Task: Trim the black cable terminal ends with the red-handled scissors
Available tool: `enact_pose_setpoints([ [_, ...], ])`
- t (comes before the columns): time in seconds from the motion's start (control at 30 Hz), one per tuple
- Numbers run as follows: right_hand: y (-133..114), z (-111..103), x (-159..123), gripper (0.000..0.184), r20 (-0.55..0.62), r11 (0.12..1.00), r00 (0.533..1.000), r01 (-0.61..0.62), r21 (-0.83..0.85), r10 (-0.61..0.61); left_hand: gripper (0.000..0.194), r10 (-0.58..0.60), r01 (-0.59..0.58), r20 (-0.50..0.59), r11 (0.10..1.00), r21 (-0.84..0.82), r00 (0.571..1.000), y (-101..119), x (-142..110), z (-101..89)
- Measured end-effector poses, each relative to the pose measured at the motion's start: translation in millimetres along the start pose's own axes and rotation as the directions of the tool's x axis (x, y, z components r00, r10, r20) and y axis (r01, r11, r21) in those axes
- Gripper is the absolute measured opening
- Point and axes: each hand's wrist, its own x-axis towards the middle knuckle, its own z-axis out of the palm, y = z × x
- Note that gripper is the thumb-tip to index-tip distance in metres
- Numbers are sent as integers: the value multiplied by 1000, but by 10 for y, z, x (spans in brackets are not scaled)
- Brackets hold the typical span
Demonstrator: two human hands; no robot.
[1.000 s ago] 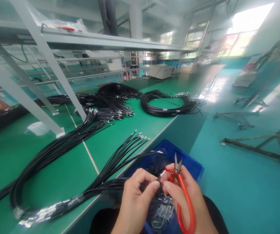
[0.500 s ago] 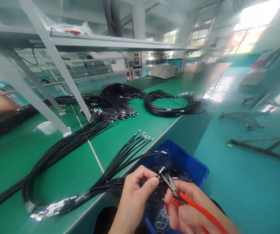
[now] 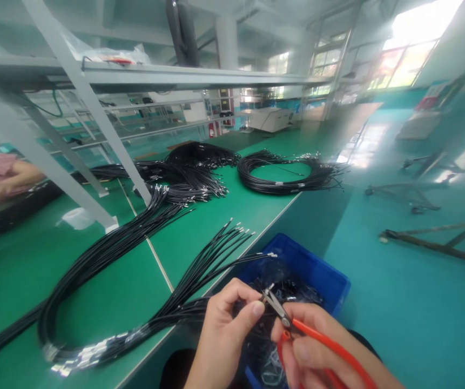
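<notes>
My left hand [image 3: 224, 335] pinches the metal-tipped end of a thin black cable [image 3: 265, 294] between thumb and forefinger, just above my lap. My right hand [image 3: 317, 359] grips red-handled snips [image 3: 297, 327], whose steel blades point up-left and meet the cable tip at my left fingertips. Both hands hover over a blue plastic bin [image 3: 317, 275] that holds dark scraps and clear bits. A fan of black cables with metal ends [image 3: 200, 265] lies on the green bench [image 3: 94, 286] left of the bin, running back into a long loop.
Further black cable bundles [image 3: 175, 181] and a coiled ring of cable [image 3: 284, 175] lie farther along the bench. A grey metal shelf frame [image 3: 94, 124] stands over the bench's left side. Another person's sleeve and arm [image 3: 1, 175] show at the far left. Teal floor lies to the right.
The snips swung from upright to pointing up-left, their blades now at the cable tip in my left fingers. My right hand dropped lower and to the right.
</notes>
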Motion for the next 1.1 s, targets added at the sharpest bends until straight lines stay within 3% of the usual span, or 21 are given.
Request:
enact_pose_setpoints([
  [0.13,-14,-11,63,30,-6,999,999,-39,-32,38,15,9,-9,-5,999,33,1000,-31,-12,1],
  [0.27,-78,8,149,20,-3,953,995,-99,-287,102,15,0,1,-7,999,47,1000,-45,3,-22],
  [0.37,-63,-5,139,18,-41,926,999,-40,-375,27,13,-1,2,-7,993,120,1000,-88,26,-6],
  [0.43,-26,-37,111,20,-114,928,989,43,-371,-91,9,14,-19,21,963,270,1000,-175,19,59],
  [0.5,14,-89,115,24,-266,892,923,145,-428,-278,4,2,-84,164,866,492,986,-305,-19,162],
  [0.57,57,-154,189,29,-363,818,830,179,-546,-424,8,-95,-208,378,699,684,921,-432,-77,263],
  [0.6,86,-188,254,31,-372,775,810,153,-613,-454,10,-159,-259,442,621,740,883,-473,-105,292],
  [0.67,167,-248,422,31,-335,661,834,46,-749,-438,10,-238,-301,487,543,784,840,-479,-138,279],
  [0.7,220,-271,510,28,-303,583,853,1,-813,-424,10,-233,-298,478,537,789,847,-442,-135,231],
  [0.77,342,-300,656,22,-267,463,874,-55,-885,-407,6,-149,-242,361,508,827,920,-320,-81,61],
  [0.83,466,-305,727,15,-246,430,894,-68,-900,-374,12,-13,-30,38,383,923,999,-205,25,-163],
  [0.87,522,-301,733,13,-232,433,907,-63,-899,-350,14,49,118,-139,307,945,989,-172,86,-276],
  [0.9,570,-295,722,12,-212,436,922,-54,-898,-323,13,72,199,-226,274,941,971,-161,146,-380],
  [0.97,634,-290,673,12,-170,446,947,-32,-894,-273,9,79,266,-294,256,929,953,-194,241,-548],
  [1.1,590,-348,586,13,-178,464,953,-45,-884,-246,9,53,249,-281,329,911,958,-291,313,-739],
])
